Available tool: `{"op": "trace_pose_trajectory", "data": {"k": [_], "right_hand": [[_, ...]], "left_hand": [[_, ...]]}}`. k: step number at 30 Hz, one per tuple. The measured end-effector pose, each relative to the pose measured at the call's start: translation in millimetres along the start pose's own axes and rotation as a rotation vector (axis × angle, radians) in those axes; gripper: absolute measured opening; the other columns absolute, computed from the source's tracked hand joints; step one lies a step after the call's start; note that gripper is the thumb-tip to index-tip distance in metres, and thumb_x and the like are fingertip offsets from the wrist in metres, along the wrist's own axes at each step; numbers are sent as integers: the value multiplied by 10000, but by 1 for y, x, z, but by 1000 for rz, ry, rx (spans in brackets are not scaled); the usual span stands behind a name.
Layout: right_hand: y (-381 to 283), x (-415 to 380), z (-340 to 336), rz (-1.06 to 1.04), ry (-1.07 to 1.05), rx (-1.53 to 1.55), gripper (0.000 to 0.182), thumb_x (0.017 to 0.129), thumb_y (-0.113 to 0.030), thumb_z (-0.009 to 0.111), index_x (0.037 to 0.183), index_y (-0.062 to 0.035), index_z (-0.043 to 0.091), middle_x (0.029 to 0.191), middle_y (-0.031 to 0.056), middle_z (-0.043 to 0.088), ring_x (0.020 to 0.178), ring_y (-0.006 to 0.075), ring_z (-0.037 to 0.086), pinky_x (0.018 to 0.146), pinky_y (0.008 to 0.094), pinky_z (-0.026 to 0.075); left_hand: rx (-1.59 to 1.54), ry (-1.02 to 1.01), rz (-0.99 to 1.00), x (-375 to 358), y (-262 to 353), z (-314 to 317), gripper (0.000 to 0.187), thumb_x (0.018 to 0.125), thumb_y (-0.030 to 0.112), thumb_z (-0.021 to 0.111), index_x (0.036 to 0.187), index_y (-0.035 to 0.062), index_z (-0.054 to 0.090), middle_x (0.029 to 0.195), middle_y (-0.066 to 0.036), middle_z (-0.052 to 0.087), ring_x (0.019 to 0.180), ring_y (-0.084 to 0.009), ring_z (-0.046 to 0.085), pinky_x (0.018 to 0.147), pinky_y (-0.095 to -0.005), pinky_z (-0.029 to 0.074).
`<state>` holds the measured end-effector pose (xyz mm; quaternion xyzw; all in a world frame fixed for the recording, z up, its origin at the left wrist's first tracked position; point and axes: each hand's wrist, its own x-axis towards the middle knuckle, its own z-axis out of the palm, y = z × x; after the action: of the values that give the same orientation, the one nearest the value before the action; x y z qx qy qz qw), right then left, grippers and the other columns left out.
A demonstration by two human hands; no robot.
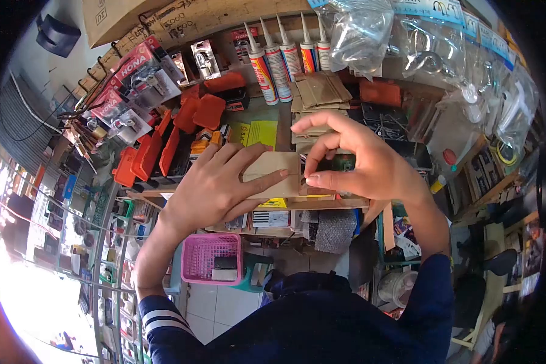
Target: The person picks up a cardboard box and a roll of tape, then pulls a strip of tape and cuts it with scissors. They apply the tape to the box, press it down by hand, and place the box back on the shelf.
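Observation:
A flat tan cardboard or kraft-paper packet [273, 167] lies in front of me at the counter's near side. My left hand [215, 182] is over its left part, thumb stretched across the top and fingers along its far left edge, holding it. At its right edge is my right hand [370, 158], with the thumb and a bent finger pinched together and another finger raised in an arch. Whatever sits in that pinch, if anything, is too small to make out. Behind the packet are a yellow-green paper [258, 133] and a stack of similar brown packets [321, 91].
Several sealant tubes [264, 73] stand at the back. Orange-lidded bins [145, 158] line the left, below carded padlocks [124, 124]. Clear bags [431, 48] hang at upper right. Below the counter are a pink basket [188, 258] and bubble wrap [333, 230].

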<state>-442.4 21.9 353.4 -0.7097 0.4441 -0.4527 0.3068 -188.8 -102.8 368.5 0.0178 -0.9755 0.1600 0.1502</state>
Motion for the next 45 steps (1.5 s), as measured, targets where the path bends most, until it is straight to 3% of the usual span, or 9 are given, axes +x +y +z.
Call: {"op": "trace_pose_trajectory", "data": {"k": [3,8,12,14,18,22,41,43,45], "right_hand": [[4,7,-3,-54,-67,-70,613,865,-108,735,1385,-78,411,921,78,715,959,160,654,1071,395,352],[-1,8,-7,7,-106,-75,620,871,-119,732,1395,-69,405,955,99,713,973,154,647,1076,397,349],[-3,4,-7,47,-110,-72,635,867,-115,731,1408,-64,403,953,103,710,922,152,652,1020,363,399],[-2,3,-6,67,-105,-68,638,864,-115,732,1410,-62,406,951,103,709,900,153,653,994,352,420],[-6,0,-3,53,-55,-135,635,858,-114,730,1406,-53,415,955,111,708,849,168,654,873,342,479],[-4,0,0,44,-46,-161,630,851,-107,722,1401,-48,420,947,119,710,851,185,670,778,335,502],[2,-1,10,-122,1,-178,704,786,-78,787,1391,-49,428,862,101,704,798,202,679,754,364,513],[-7,-4,11,-78,10,-199,759,778,-10,795,1433,-79,419,793,16,631,816,112,634,979,355,453],[-4,-4,14,-95,19,-179,786,769,6,795,1448,-81,408,780,16,626,801,112,631,966,345,462]], "left_hand": [[-18,0,19,1,4,-2,522,823,396,690,1334,296,660,1234,-149,600,1044,-307,596,883,-432,473],[-19,38,64,6,11,-4,522,808,392,699,1314,268,680,1241,-162,603,1036,-317,598,863,-430,472],[-43,50,66,9,14,-5,512,803,382,709,1300,263,692,1256,-169,601,1022,-316,596,846,-419,473],[-16,56,69,10,14,-7,486,842,365,673,1319,276,665,1232,-118,611,1028,-282,598,848,-408,480],[-30,39,75,10,18,-9,490,840,354,673,1324,278,665,1245,-122,608,1027,-285,596,854,-408,480],[-38,58,78,9,19,-8,533,766,343,743,1291,261,697,1279,-163,605,1004,-309,596,827,-412,482],[20,38,51,2,27,-12,549,764,351,729,1305,276,684,1299,-168,599,1060,-326,591,861,-427,483],[39,49,52,2,29,-13,547,766,350,727,1306,278,683,1300,-168,599,1062,-326,592,858,-425,483],[56,58,55,1,31,-13,545,768,350,725,1308,281,682,1301,-167,599,1065,-325,592,855,-424,482]]}}
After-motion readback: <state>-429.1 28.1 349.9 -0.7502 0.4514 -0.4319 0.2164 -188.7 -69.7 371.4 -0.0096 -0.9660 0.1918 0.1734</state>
